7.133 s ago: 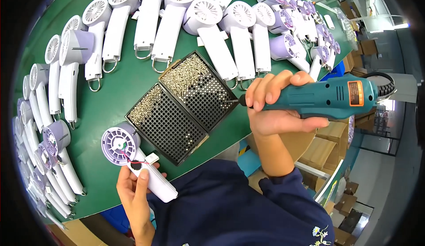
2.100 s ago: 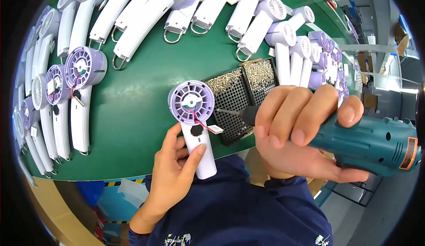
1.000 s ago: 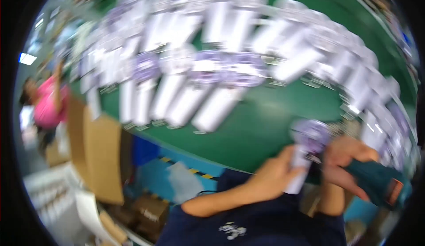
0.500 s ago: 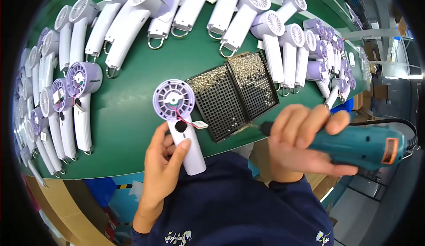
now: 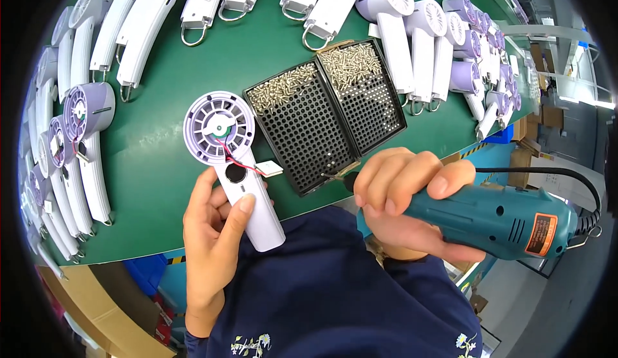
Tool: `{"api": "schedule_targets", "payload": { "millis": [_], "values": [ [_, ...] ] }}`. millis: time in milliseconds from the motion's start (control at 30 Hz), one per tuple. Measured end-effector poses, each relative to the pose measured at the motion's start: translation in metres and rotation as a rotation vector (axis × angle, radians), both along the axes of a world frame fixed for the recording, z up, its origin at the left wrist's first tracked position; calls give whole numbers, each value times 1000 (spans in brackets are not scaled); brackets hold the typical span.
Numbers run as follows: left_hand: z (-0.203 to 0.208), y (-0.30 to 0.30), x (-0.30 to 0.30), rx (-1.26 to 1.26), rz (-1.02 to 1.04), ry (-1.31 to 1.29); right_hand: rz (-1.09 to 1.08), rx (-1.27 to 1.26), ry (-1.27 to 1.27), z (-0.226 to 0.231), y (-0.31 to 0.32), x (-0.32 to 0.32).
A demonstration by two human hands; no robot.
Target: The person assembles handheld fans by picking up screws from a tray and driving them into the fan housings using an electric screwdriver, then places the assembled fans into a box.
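My left hand (image 5: 215, 235) grips the white handle of a handheld fan (image 5: 262, 219), thumb on the front and fingers behind. Its round lilac head is open at the front, with spokes, a white hub and some green inside. Red and dark wires run from it to a small white piece beside the handle. In my right hand (image 5: 412, 194) is a teal electric screwdriver (image 5: 492, 223), lying nearly level with its bit pointing left. The bit's tip is at the near edge of a black screw tray (image 5: 309, 142); whether it touches cannot be made out.
Small silver screws (image 5: 351, 67) are heaped at the tray's far end, and several sit in its holes. Rows of white and lilac fans (image 5: 90, 113) line the left, back and right of the green table (image 5: 154, 184). A black cord (image 5: 547, 171) trails from the screwdriver.
The screwdriver has moved left, bringing its bit to the tray's near edge. The fan, still in my left hand, appears further left and larger. The view has shifted as well.
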State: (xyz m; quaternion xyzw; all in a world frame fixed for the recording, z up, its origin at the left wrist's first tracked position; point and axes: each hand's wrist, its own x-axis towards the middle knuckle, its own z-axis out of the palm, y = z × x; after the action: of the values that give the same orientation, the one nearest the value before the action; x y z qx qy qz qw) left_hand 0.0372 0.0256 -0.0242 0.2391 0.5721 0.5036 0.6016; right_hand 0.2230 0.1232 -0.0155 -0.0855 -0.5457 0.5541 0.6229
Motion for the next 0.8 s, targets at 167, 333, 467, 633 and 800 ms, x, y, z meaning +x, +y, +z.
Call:
{"api": "schedule_targets", "payload": {
  "millis": [167, 333, 467, 633, 800],
  "values": [
    [0, -1, 1, 0, 7, -18, -19, 20, -10, 2, -2, -3],
    [1, -1, 1, -10, 18, -32, -25, 120, -63, 2, -6, -6],
    [1, 0, -1, -3, -1, -33, 1, 158, -95, 1, -3, -9],
    [-3, 0, -3, 30, 3, -61, -21, 98, -83, 6, -4, -9],
    [-1, -1, -4, 39, 7, -84, -85, 24, 31, 43, 1, -19]
  ]
}}
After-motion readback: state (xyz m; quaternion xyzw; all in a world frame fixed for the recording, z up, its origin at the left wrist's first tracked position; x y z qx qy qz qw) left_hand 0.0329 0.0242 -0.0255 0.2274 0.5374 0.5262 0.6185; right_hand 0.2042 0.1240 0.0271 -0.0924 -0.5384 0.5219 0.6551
